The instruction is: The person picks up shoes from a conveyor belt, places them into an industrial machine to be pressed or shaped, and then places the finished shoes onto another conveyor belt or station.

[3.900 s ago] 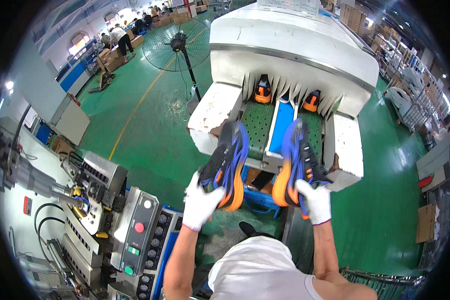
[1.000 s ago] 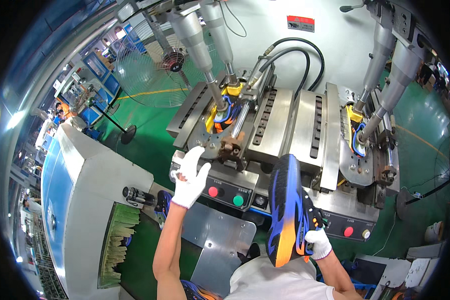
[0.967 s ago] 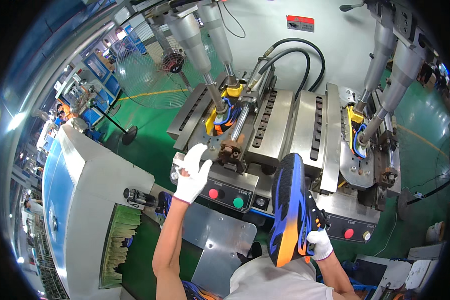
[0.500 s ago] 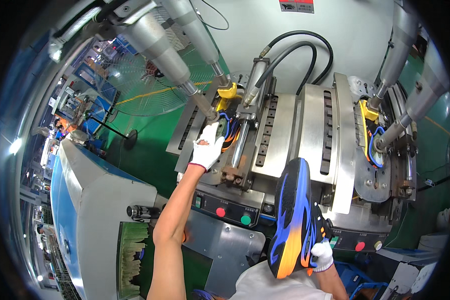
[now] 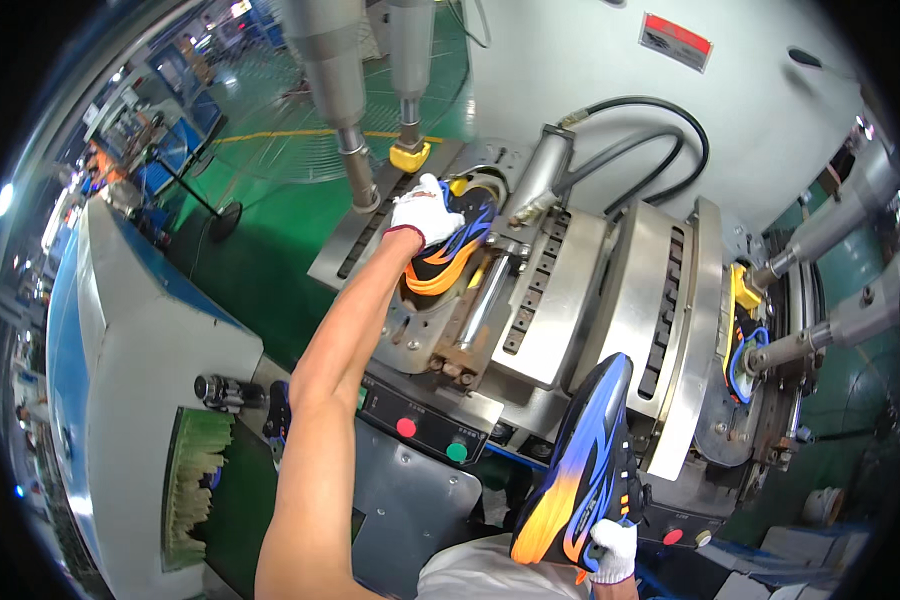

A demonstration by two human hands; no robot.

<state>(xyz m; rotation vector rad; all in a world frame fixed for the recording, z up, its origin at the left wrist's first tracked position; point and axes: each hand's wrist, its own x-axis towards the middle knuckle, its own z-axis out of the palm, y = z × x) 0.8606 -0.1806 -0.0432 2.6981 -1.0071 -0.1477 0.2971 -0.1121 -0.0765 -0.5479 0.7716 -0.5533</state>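
With the L hand [image 5: 427, 212] clamped on a blue-and-orange shoe [image 5: 460, 245] at the left side of the machine [image 5: 395, 335], the R hand [image 5: 613, 552] grips a second shoe [image 5: 580, 462] near its heel. Prob. light, w/ springy soles & soft uppers; best held by collar/heel.

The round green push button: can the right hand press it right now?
Probably not easily: the right hand holds a sneaker, which appears between it and the round green push button.
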